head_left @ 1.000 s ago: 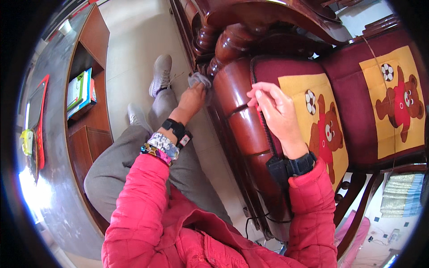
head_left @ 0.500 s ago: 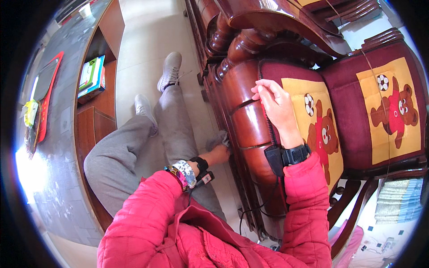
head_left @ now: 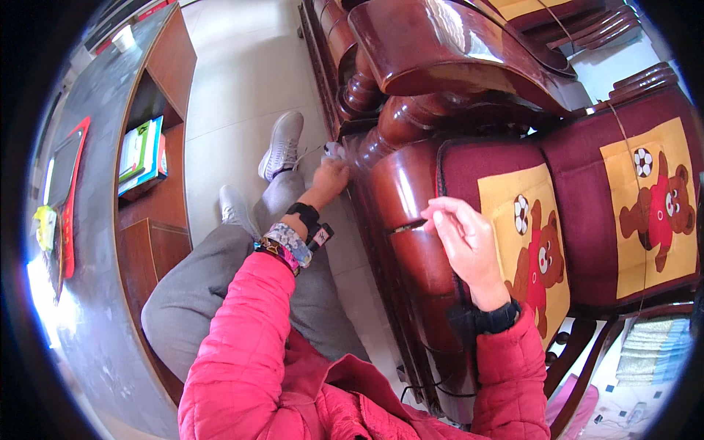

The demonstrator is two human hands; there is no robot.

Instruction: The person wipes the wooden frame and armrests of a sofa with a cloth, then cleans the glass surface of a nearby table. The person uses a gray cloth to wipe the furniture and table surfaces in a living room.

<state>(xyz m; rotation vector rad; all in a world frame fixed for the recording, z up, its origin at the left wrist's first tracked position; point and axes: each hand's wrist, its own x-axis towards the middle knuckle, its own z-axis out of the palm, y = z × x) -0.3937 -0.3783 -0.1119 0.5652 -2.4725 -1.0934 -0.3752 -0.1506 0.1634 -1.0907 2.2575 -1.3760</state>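
Note:
My left hand (head_left: pixel 331 176) is closed on a small grey cloth (head_left: pixel 334 152), which it presses against the lower front of the dark red wooden sofa (head_left: pixel 411 176), beside the turned armrest post. My right hand (head_left: pixel 467 242) hovers over the sofa's front edge with loosely bent fingers apart and nothing visible in them. Under it lies a maroon seat cushion (head_left: pixel 458 163) with a yellow panel showing a bear and a ball. Black bands circle both wrists; a patterned band is also on the left one.
At left stands a grey-topped table (head_left: pixel 95 220) with books (head_left: pixel 143 154) on its shelf, a red tray (head_left: pixel 79 183) and a white cup (head_left: pixel 125 38) on top. My legs and shoes (head_left: pixel 282 143) are between table and sofa. A black cable (head_left: pixel 433 389) lies below the seat.
My left hand has moved forward along the sofa's front with the cloth, up to the armrest post. My right hand appears lower in the picture, still over the seat edge.

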